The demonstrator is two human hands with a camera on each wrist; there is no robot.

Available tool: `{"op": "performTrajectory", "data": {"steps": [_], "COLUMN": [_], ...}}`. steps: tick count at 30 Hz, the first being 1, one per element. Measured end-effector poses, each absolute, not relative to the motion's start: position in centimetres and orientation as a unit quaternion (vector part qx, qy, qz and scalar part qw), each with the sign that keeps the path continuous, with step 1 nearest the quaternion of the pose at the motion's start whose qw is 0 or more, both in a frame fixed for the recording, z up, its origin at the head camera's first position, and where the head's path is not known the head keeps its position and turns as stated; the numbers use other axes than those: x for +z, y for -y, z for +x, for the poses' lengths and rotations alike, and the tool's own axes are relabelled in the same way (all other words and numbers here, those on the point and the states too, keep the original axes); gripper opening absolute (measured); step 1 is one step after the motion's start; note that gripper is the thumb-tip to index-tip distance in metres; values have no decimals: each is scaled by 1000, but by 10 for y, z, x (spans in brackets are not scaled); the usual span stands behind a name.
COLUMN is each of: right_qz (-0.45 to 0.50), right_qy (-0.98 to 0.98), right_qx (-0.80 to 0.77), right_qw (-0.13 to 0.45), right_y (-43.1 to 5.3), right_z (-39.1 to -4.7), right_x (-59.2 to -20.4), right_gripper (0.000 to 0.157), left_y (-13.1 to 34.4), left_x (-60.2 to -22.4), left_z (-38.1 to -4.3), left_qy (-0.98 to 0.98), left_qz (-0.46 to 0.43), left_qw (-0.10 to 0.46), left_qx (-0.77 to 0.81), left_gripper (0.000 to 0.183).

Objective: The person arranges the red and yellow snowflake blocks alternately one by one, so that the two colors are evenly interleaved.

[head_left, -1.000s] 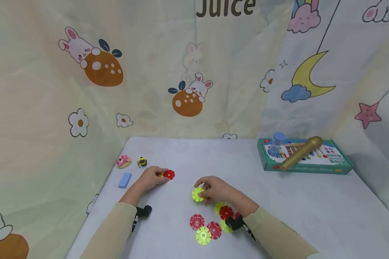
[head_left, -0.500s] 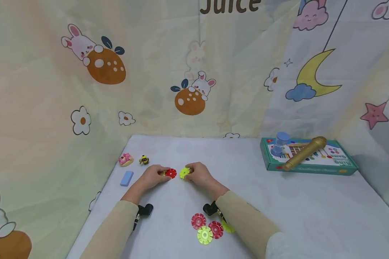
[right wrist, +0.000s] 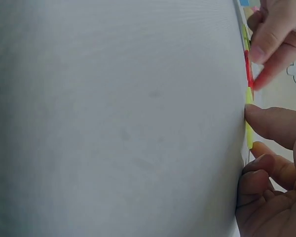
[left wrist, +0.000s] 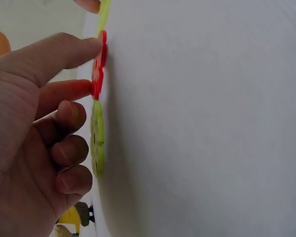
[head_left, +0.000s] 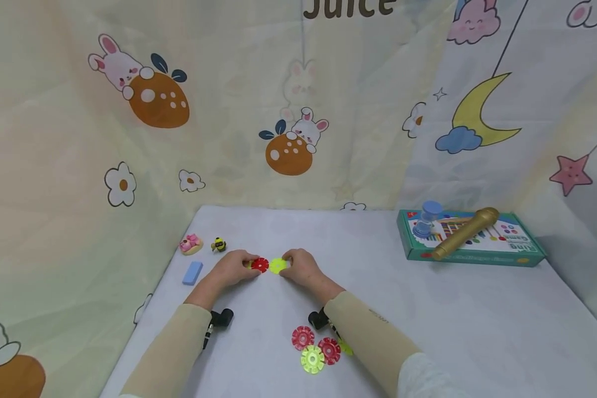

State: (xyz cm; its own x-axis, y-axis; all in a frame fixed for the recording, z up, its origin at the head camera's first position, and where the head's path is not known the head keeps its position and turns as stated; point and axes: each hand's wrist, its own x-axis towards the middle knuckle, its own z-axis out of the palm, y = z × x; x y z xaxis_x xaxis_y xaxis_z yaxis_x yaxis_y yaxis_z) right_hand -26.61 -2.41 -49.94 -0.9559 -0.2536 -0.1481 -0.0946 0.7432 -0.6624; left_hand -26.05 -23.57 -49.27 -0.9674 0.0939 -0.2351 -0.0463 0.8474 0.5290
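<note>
My left hand [head_left: 232, 267] pinches a red interlocking disc [head_left: 261, 265] between thumb and finger. In the left wrist view a yellow-green interlocking disc [left wrist: 97, 143] lines up end to end with the red one, beside the curled fingers. Opposite, my right hand [head_left: 303, 267] pinches a second yellow-green disc [head_left: 277, 266] by its edge. The right wrist view shows this disc's far edge right at the red disc [right wrist: 248, 69], low over the white table. In the head view the left fingers mostly hide the first yellow-green disc.
Nearer me lie more discs, red [head_left: 303, 338] and yellow-green [head_left: 312, 359], some hidden by the right sleeve. At left are a blue block [head_left: 192, 273], a bee figure [head_left: 219, 244] and a pink toy [head_left: 191, 244]. A green box [head_left: 477, 249] bears a gold microphone [head_left: 465, 235] and a blue hourglass [head_left: 427, 220].
My right hand has carried its yellow-green disc left and away from me, up to the red disc. The left hand has stayed nearly in place, still pinching the red disc.
</note>
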Motion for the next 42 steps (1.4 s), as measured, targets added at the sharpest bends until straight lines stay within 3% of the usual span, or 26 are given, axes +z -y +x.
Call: {"op": "performTrajectory", "data": {"steps": [10,20,27,34,42], "right_qz": [-113,-120,-160,-243,-235], "right_qy": [-926,-907,-873,-851,-906], "right_qx": [-346,-382,-420,-401,-274], "right_qw": [105,131,188,237,222], "right_y": [24,10,-27,-52,-41], "right_z": [-265,-254,-223,-177,-142], "right_x": [-498,-484,-460,-465,-480], "right_gripper": [38,41,34,31,42], "left_y": [207,206,207,206,205], "left_x": [-489,-501,-504,-501,-499], "left_z": [-267,-271,-270,-269,-266], "left_qy": [-947,-938,-942,-942,-938], "left_qz": [100,93,76,75,77], "left_qw": [132,128,129,128,130], "left_qx": [276,308,299,301,314], "left_gripper": [52,47,51,50,49]}}
